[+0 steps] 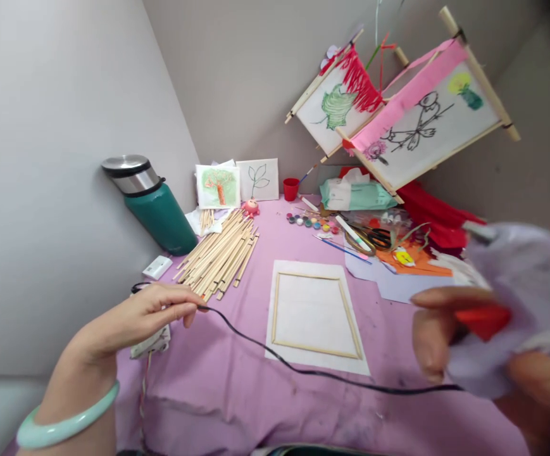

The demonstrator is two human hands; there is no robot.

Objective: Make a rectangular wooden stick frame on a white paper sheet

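Observation:
Between the thumb and fingers of my left hand point(158, 310), at the left above the table, a thin black cord point(275, 354) is pinched. It sags across to the right, in front of the framed sheet. My right hand point(430, 335), smeared by motion, is closed around a glue gun point(516, 278) with a pale lavender body and a red trigger point(483, 322). The cord reaches the gun's underside. Flat on the table lies a white sheet point(312, 313) with a rectangle of thin wooden sticks point(275, 310) on it.
A pile of wooden sticks point(222, 256) and a teal bottle point(161, 215) are at the left. Paint pots point(307, 222), scissors point(376, 238), markers and wipes point(357, 193) crowd the back right. Stick-framed drawings point(421, 120) hang above. A white power strip point(149, 345) is below my left wrist.

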